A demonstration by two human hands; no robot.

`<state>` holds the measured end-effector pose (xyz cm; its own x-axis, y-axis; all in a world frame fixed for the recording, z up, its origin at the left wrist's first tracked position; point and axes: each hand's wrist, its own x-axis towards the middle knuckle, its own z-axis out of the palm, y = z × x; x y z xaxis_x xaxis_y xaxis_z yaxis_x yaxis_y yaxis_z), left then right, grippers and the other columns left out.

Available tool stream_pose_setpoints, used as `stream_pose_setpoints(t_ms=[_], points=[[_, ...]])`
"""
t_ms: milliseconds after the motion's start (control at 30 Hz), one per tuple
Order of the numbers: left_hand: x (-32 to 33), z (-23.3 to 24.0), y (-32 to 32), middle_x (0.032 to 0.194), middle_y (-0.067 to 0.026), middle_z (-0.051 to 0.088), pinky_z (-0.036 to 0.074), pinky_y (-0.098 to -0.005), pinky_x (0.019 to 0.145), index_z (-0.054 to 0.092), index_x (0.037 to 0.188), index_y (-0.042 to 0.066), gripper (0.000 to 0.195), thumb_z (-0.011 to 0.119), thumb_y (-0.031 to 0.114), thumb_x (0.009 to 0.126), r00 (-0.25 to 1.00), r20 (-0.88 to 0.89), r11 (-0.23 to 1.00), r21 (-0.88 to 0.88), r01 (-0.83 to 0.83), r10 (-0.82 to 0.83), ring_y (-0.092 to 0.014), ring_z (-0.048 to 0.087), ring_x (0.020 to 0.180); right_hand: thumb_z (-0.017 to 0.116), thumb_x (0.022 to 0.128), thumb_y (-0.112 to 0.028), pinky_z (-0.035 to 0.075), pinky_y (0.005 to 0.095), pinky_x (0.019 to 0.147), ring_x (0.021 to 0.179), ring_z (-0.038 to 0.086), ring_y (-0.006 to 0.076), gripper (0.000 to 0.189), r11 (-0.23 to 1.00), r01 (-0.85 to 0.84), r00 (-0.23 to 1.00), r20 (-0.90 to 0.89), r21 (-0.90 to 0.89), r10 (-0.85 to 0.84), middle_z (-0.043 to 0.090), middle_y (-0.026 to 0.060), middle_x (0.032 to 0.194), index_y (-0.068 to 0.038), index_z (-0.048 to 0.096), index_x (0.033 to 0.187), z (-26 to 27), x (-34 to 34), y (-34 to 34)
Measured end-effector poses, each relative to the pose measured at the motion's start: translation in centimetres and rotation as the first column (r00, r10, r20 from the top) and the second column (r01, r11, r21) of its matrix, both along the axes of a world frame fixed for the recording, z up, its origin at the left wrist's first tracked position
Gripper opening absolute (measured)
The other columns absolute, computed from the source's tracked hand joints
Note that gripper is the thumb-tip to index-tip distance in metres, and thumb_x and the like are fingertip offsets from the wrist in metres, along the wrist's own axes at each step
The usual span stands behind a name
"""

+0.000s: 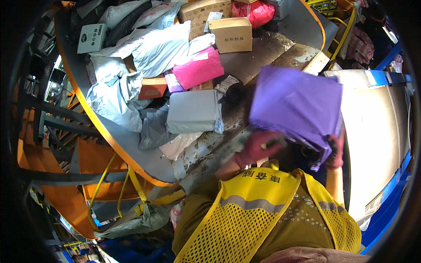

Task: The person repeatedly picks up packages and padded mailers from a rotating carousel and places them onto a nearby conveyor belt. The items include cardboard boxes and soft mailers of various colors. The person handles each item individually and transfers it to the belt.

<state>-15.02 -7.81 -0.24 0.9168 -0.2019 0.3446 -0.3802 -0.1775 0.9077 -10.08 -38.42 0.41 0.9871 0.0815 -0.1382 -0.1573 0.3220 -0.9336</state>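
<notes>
A flat parcel in purple plastic wrapping is held up in front of my chest, slightly blurred. My right hand, in a dark red glove, grips its lower right corner, where the loose plastic hangs down. My left hand, in a similar glove and blurred, is beside the parcel's lower left edge; whether it touches cannot be told. To the left, on the worn metal surface, lie a grey wrapped parcel, a bright pink parcel and white plastic mailers. A brown cardboard box stands farther back.
An orange and yellow rim curves around the metal surface at the left. A large pale, brightly lit panel or container with blue edges is at my right. Yellow tube frames stand at the upper right. A red plastic parcel lies at the back.
</notes>
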Motion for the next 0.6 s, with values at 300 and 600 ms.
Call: stream_pose_setpoints(t_ms=[300, 600], points=[[0.7, -2.0, 14.1, 0.138, -0.0144, 0.04, 0.023, -0.0589, 0.101, 0.045, 0.133, 0.024, 0.081, 0.075, 0.048, 0.062, 0.864, 0.27, -0.089, 0.962, -0.257, 0.425, -0.037, 0.033, 0.127, 0.077, 0.057, -0.014, 0.037, 0.0475, 0.099, 0.119, 0.045, 0.0376, 0.089, -0.09, 0.907, 0.419, 0.904, -0.412, 0.087, 0.042, 0.0231, 0.132, -0.018, 0.04, 0.138, 5.9, -2.2, -16.1], [0.6, -4.0, 16.4, 0.115, -0.0113, 0.053, 0.034, -0.0474, 0.087, 0.069, 0.073, 0.015, 0.019, 0.072, 0.032, 0.065, 0.966, 0.23, 0.066, 0.969, -0.238, 0.114, -0.031, 0.045, 0.109, 0.069, 0.067, -0.01, 0.035, 0.0544, 0.101, 0.124, 0.037, 0.0423, 0.089, -0.72, 0.286, 0.925, 0.377, -0.632, 0.037, 0.036, 0.0208, 0.137, -0.042, 0.032, 0.141, 0.2, -1.9, -29.5]])
